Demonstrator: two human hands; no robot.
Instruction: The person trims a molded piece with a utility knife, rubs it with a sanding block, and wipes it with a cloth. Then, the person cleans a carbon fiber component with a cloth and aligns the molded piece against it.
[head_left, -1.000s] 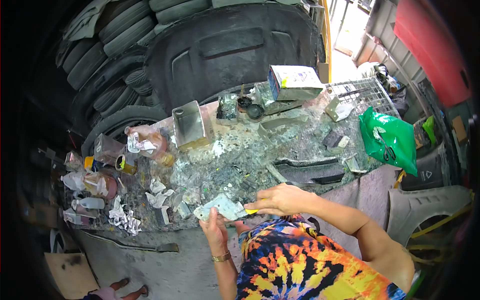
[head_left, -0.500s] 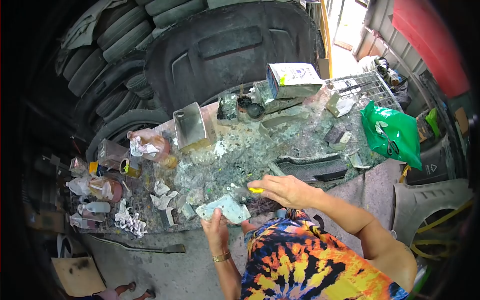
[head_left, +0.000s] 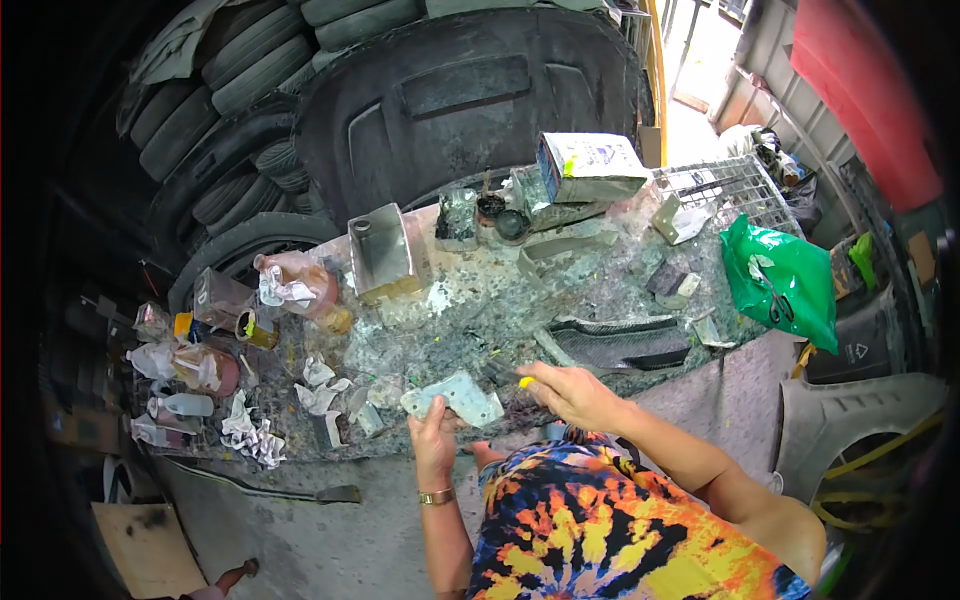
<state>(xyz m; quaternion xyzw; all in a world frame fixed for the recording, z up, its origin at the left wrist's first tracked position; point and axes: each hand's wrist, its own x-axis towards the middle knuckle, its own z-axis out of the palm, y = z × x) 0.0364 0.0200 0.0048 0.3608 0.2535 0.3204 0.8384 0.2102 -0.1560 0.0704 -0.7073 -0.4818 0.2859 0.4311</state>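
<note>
My left hand (head_left: 432,437) grips a pale blue-grey flat plate (head_left: 455,398) by its lower edge, thumb on top. The plate has irregular edges and a few small holes, and it is tilted above the bench's front edge. To its right, my right hand (head_left: 575,395) is closed on a small bright yellow piece (head_left: 526,382) at its fingertips. A dark, blurred shape lies just beyond that piece; whether it belongs to it I cannot tell. The two hands are apart, and the yellow piece does not touch the plate.
The stained workbench (head_left: 470,325) carries a metal tin (head_left: 385,250), a cardboard box (head_left: 592,165), a black mesh panel (head_left: 620,343) and a green bag (head_left: 780,280) with scissors on it. Crumpled paper (head_left: 250,435) and bottles crowd the left. Tyres and a dark car bonnet (head_left: 470,110) stand behind.
My right hand has moved slightly right and down, away from the plate, and less of the yellow piece shows. My left hand still holds the plate. The view has shifted a little.
</note>
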